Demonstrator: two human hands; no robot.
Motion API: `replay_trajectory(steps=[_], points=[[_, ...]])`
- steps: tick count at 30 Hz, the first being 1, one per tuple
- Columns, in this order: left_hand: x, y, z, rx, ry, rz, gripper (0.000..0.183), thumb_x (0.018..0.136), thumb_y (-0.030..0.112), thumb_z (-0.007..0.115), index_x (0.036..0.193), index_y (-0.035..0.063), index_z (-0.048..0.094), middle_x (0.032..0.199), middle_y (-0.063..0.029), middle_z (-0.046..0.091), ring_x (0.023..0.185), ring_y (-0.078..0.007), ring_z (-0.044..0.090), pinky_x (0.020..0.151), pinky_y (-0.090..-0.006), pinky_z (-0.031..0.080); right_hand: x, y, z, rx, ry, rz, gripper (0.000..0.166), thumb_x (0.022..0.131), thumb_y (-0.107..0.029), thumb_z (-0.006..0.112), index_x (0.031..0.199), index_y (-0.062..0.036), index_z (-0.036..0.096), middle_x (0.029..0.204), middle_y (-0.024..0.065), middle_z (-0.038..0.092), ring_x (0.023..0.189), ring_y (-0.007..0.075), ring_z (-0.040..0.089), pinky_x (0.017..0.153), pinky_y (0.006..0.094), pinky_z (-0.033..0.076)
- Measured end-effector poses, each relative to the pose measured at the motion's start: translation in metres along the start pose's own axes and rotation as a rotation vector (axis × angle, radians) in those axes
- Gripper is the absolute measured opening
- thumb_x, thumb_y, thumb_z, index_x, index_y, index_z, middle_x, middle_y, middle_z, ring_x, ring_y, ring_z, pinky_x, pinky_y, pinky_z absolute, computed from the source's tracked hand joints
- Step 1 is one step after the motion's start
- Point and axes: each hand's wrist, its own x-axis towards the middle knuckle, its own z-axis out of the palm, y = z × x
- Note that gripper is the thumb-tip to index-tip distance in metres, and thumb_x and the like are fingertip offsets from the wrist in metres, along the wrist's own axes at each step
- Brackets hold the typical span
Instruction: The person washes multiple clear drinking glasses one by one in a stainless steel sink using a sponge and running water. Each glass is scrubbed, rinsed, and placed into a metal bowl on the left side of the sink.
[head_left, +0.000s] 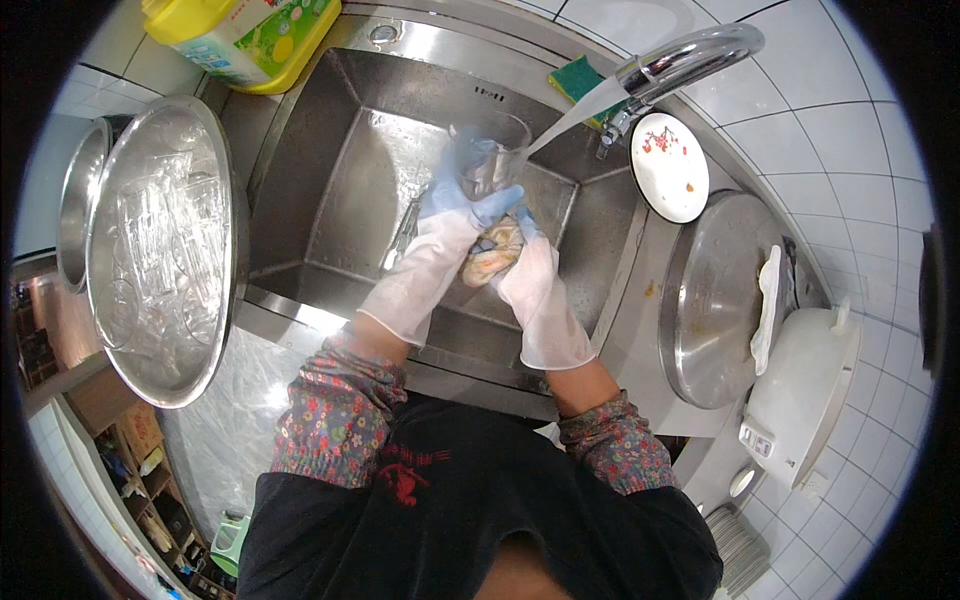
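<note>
Both hands wear rubber gloves, blue at the fingers and whitish at the cuffs. Over the stainless steel sink (352, 187), my left hand (466, 191) grips a transparent glass (491, 171), blurred by motion. A stream of water (566, 120) from the chrome faucet (690, 60) falls at the glass. My right hand (529, 255) holds a bunched, stained cloth (491, 255) just below the glass, close to the left thumb. Shiny transparent items (405, 229) lie on the sink floor, partly hidden behind the left forearm; their exact kind is hard to make out.
Left of the sink, a large steel basin (229, 315) holds several glasses (161, 232). A yellow detergent jug (247, 45) stands at the back left. Near the faucet are a green-yellow sponge (577, 79) and a white enamel plate (670, 169). A round steel lid (712, 315) sits at right.
</note>
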Motion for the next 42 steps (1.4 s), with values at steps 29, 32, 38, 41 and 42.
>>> replay_trajectory(steps=[29,32,38,41,42], points=[[0.009,0.061,-0.010,1.103,-0.643,-0.293,0.094,0.064,0.027,0.084,0.141,-0.0002,0.038,0.125,-0.0226,0.061,0.116,-0.0337,0.060,0.096,-0.0369,0.048,-0.025,-0.086,-0.006,-0.548,0.056,0.033,0.042,0.098,-0.033,0.048,0.125,-0.0024,0.055,0.117,0.0137,0.060,0.099,0.0285,0.063,0.082,0.0379,0.054],[0.015,0.078,0.004,1.546,-0.743,-0.191,0.050,0.078,0.022,0.072,0.126,0.0112,0.062,0.117,-0.0133,0.068,0.111,-0.0289,0.064,0.088,-0.0389,0.050,-0.027,-0.082,0.006,-0.588,0.085,-0.030,0.043,0.099,-0.033,0.046,0.126,-0.0012,0.056,0.121,0.0141,0.060,0.101,0.0286,0.063,0.082,0.0368,0.054],[-0.019,0.222,-0.038,1.682,-0.538,-0.151,0.030,0.084,0.011,0.063,0.113,0.0074,0.067,0.106,-0.0159,0.071,0.098,-0.0316,0.069,0.082,-0.0430,0.054,-0.039,-0.081,0.011,-0.773,0.021,-0.061,0.045,0.101,-0.033,0.043,0.129,0.0013,0.054,0.118,0.0159,0.060,0.099,0.0263,0.063,0.081,0.0340,0.055],[-0.054,0.317,-0.088,1.651,-0.146,-0.192,0.054,0.081,0.013,0.069,0.130,0.0001,0.051,0.106,-0.0195,0.067,0.100,-0.0381,0.065,0.089,-0.0419,0.053,-0.056,-0.092,0.033,-0.570,0.117,0.070,0.040,0.101,-0.027,0.046,0.129,0.0008,0.053,0.110,0.0159,0.061,0.089,0.0240,0.062,0.070,0.0335,0.054],[-0.071,0.312,-0.114,1.648,0.150,-0.116,0.064,0.080,0.024,0.074,0.134,0.0010,0.048,0.112,-0.0220,0.065,0.106,-0.0373,0.062,0.095,-0.0424,0.049,-0.064,-0.087,0.049,-0.566,0.127,0.055,0.038,0.100,-0.025,0.047,0.129,0.0006,0.053,0.107,0.0157,0.061,0.083,0.0228,0.061,0.065,0.0333,0.053]])
